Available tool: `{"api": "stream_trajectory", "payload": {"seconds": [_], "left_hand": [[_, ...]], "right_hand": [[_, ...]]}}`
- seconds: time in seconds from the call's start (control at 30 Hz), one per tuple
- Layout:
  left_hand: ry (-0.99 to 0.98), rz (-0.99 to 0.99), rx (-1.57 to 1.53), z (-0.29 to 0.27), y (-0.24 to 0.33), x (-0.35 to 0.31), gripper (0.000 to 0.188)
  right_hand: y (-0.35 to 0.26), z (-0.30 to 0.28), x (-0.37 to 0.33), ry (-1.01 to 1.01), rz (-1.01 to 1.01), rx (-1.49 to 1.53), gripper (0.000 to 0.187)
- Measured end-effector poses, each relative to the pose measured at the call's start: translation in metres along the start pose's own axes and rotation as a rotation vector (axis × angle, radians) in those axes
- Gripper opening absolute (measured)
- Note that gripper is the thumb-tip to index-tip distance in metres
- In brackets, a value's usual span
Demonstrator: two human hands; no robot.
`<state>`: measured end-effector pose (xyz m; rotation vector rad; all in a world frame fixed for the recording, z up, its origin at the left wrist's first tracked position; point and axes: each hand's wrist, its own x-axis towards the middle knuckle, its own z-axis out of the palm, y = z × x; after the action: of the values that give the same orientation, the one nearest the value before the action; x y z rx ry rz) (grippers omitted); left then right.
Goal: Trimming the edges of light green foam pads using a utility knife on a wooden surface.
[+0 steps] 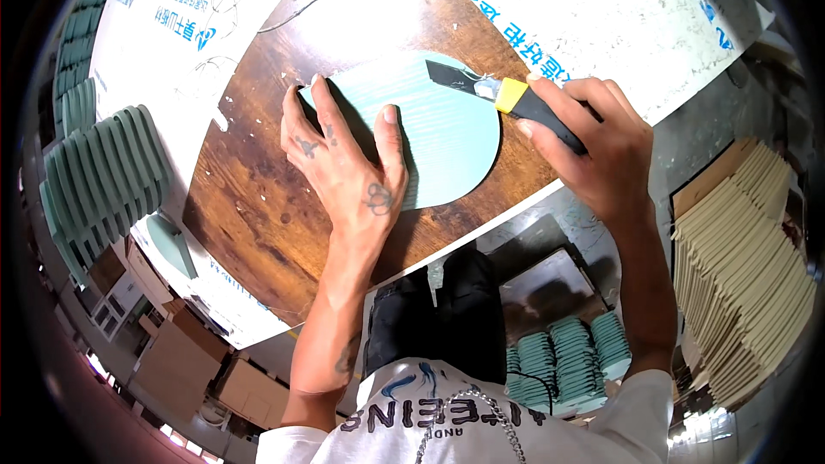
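A light green, rounded flat panel point(451, 142) with fine wavy lines lies on a brown wood-grain board point(258, 180). My left hand point(348, 155) rests on the panel's left part, fingers spread and pointing away from me. In my right hand point(597, 137) is a utility knife point(537, 112) with a black and yellow handle, gripped between thumb and fingers. Its dark, wide blade points left over the panel's upper right part. Whether the blade touches the surface I cannot tell.
Stacked green curved pieces point(107, 176) stand at the table's left edge. White printed sheeting point(644, 26) covers the table around the board. A thin dark cable point(322, 0) lies at the far side. Beige stacked sheets point(743, 266) stand at the right, and bundled green pieces point(571, 361) sit below.
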<state>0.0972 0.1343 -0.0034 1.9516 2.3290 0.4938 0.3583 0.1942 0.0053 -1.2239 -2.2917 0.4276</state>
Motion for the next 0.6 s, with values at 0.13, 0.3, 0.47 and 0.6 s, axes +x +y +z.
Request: {"api": "stream_trajectory", "payload": {"seconds": [0.13,0.3,0.47,0.6], "left_hand": [[-0.001,0.106,-0.062,0.000,-0.010,0.012,0.067],[-0.028,0.310,-0.114,0.000,-0.027,0.035,0.073],[-0.039,0.321,-0.155,0.001,-0.028,0.036,0.079],[-0.058,0.300,-0.166,-0.001,-0.029,0.035,0.085]], "right_hand": [[0.006,-0.008,-0.007,-0.033,-0.050,0.025,0.043],[-0.011,-0.007,-0.026,-0.007,0.030,-0.033,0.045],[-0.008,-0.002,-0.018,0.022,0.023,-0.060,0.043],[-0.002,0.000,0.002,-0.030,-0.011,-0.061,0.038]]}}
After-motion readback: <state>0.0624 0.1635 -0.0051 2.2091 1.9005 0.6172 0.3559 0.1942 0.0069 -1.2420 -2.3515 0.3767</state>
